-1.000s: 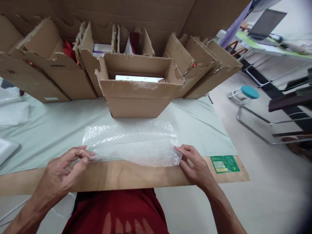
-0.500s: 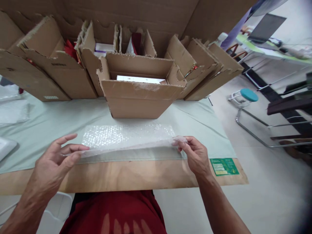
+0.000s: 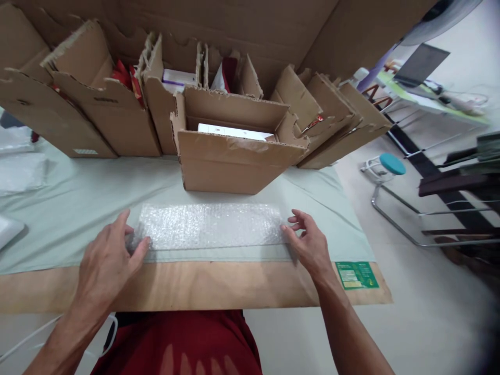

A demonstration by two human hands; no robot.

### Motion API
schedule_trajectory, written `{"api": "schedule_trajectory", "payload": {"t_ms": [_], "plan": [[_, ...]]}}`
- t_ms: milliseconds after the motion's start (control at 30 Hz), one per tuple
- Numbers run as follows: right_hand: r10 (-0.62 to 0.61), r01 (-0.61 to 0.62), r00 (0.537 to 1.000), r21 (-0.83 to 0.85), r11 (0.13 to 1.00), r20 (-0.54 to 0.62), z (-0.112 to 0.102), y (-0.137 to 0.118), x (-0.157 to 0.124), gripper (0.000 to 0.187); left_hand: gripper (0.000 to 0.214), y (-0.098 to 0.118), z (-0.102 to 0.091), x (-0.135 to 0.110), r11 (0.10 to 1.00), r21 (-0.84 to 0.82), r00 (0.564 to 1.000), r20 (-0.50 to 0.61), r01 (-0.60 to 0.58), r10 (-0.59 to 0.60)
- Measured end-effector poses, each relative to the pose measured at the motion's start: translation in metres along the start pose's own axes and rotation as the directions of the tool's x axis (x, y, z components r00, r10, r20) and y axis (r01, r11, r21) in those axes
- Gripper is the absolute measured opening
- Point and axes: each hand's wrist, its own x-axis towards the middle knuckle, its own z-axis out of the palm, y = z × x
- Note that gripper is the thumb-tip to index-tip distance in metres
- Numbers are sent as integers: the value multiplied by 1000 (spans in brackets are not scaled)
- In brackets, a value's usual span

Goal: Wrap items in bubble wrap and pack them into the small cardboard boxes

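Note:
A clear sheet of bubble wrap (image 3: 211,226) lies flat on the pale green cloth (image 3: 97,192), its long side running left to right. My left hand (image 3: 113,255) is at its left end, fingers and thumb apart, with the thumb by the lower left corner. At the opposite end my right hand (image 3: 308,239) is open, the thumb tip at or very near the sheet's right edge. Neither hand grips the sheet. Just behind the bubble wrap stands an open cardboard box (image 3: 234,166) with a white box (image 3: 234,132) inside.
Several cardboard bins (image 3: 105,114) line the back of the table. Folded clear wrap (image 3: 23,172) lies at the left, above a white object (image 3: 8,232). A green card (image 3: 357,275) is on the wooden front edge (image 3: 219,286). A blue-topped stool (image 3: 391,163) stands right.
Both hands have let go of the bubble wrap's near edge, which was raised and now lies flat. My left hand has shifted right. The whole view has turned slightly.

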Motion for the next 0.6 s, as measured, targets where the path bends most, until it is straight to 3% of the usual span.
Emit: {"api": "schedule_trajectory", "payload": {"t_ms": [100,200,333,400,500,600], "plan": [[-13,21,998,-157,987,56,-2,0,10,52,54,-7,1,-3,994,104,999,-12,-28,30],[1,36,988,-242,970,155,3,-9,22,37,42,-8,1,-6,991,134,999,51,-26,19],[2,36,965,-142,989,261,9,-24,24,20,46,0,0,-5,998,65,991,127,21,-29],[6,-7,963,3,1000,269,6,-29,14,25,51,2,-5,-2,996,-23,991,107,83,-80],[39,-110,950,212,971,311,-3,-37,-14,55,60,6,-15,4,958,-215,981,56,191,-183],[39,-175,916,310,935,399,-5,-46,-45,74,57,15,-21,14,826,-506,962,29,247,-270]]}}
